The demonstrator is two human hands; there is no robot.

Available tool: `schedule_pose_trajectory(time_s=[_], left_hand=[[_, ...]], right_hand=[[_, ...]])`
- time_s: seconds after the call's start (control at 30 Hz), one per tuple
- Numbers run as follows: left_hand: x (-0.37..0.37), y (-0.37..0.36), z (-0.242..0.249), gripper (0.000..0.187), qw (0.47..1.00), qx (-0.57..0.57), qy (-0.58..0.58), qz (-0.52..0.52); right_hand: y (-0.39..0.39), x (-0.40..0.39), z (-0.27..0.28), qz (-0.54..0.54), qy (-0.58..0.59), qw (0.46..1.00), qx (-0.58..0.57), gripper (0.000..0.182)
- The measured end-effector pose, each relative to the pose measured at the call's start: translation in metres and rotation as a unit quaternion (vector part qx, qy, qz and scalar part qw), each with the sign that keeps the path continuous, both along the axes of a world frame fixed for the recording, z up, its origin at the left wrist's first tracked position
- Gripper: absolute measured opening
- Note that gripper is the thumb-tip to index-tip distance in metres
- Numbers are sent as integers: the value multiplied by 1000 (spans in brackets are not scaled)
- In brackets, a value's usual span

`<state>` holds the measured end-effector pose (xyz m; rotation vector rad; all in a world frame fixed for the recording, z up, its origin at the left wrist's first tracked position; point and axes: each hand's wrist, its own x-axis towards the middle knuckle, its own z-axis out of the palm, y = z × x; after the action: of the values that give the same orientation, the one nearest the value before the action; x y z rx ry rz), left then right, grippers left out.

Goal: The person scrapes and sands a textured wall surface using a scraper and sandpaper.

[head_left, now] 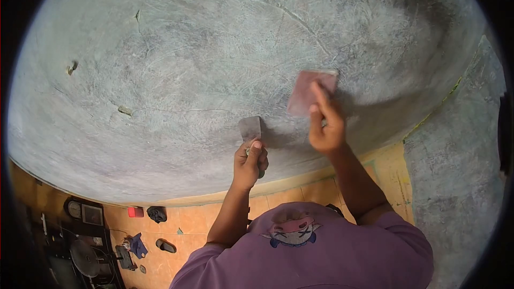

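head-worn camera | looks forward and down | near the wall [187, 69]

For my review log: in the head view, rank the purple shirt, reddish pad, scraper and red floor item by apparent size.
1. Purple shirt
2. Reddish pad
3. Scraper, partly covered
4. Red floor item; looks farther off, true size unsure

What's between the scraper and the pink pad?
Only scratched grey wall lies between the scraper and the pink pad; the head view shows that stretch bare.
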<state>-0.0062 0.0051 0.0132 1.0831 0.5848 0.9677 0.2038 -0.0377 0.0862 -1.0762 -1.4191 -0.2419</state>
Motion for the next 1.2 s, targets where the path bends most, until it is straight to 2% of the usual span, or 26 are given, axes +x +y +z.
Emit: schedule_pose_trajectory(time_s=[0.03, 0.07, 0.13, 0.17, 0.2, 0.3, 0.33, 0.4, 0.47, 0.53, 0.57, 0.6, 0.67, 0.73, 0.8, 0.83, 0.9, 1.0, 1.03, 1.13, 1.2], left_hand=[[1, 0, -1, 28, 1000, -1, -5, 1], [1, 0, 0, 28, 1000, 1, -5, 1], [2, -1, 4, 29, 1000, 15, -1, 16], [1, 0, 5, 29, 1000, 17, -1, 16], [-1, 0, 5, 29, 1000, 13, 3, 19], [-3, 2, 2, 29, 1000, 1, 1, 14], [-4, 2, 1, 29, 1000, -5, -5, 9], [-3, 1, 1, 29, 1000, 1, -2, 14], [-2, 1, 2, 29, 1000, 8, 0, 17], [-1, 2, 3, 29, 1000, 9, 4, 17], [0, 2, 5, 29, 1000, 11, 4, 16], [1, 2, 6, 29, 1000, 13, 4, 18], [1, 1, 8, 29, 1000, 14, 5, 18], [1, 1, 8, 29, 1000, 16, 13, 23], [1, 1, 9, 29, 1000, 18, 10, 19], [1, 1, 9, 29, 1000, 19, 7, 16], [2, 1, 8, 29, 1000, 14, 8, 16], [3, 1, 7, 29, 1000, 11, 8, 12], [4, 1, 8, 29, 1000, 12, 6, 9], [3, 1, 12, 29, 1000, 19, 15, 14], [1, 2, 12, 29, 1000, 16, 16, 18]], right_hand=[[-2, -5, -7, 8, -10, 998, -65, 44], [4, -11, -18, 46, -60, 997, -26, 43], [6, -23, -33, 96, -82, 990, -57, 43], [2, -21, -35, 98, -72, 987, -103, 43], [2, -17, -34, 98, -71, 987, -101, 43], [3, 0, -7, 10, -22, 999, 24, 44], [2, 5, -1, 9, -21, 999, 23, 44], [1, 9, 6, 2, 101, 995, 14, 44], [3, 5, -6, -7, 109, 994, -15, 44], [11, -4, -23, 15, -56, 998, 24, 44], [6, -12, -26, 43, -84, 995, -25, 43], [4, -12, -28, 42, -83, 995, -24, 43], [0, -10, -31, 82, -74, 989, -102, 42], [-3, 2, -22, 67, -56, 987, -136, 40], [2, 12, -12, 7, 11, 1000, 22, 37], [1, 15, -12, 8, 10, 1000, 22, 37], [-1, 18, -12, -18, 80, 997, 7, 35], [-2, -2, -24, 33, 31, 999, -24, 36], [0, -4, -29, 63, -46, 996, -40, 38], [-6, -2, -35, 81, -20, 991, -103, 39], [-2, 14, -31, 51, -32, 996, -71, 36]])
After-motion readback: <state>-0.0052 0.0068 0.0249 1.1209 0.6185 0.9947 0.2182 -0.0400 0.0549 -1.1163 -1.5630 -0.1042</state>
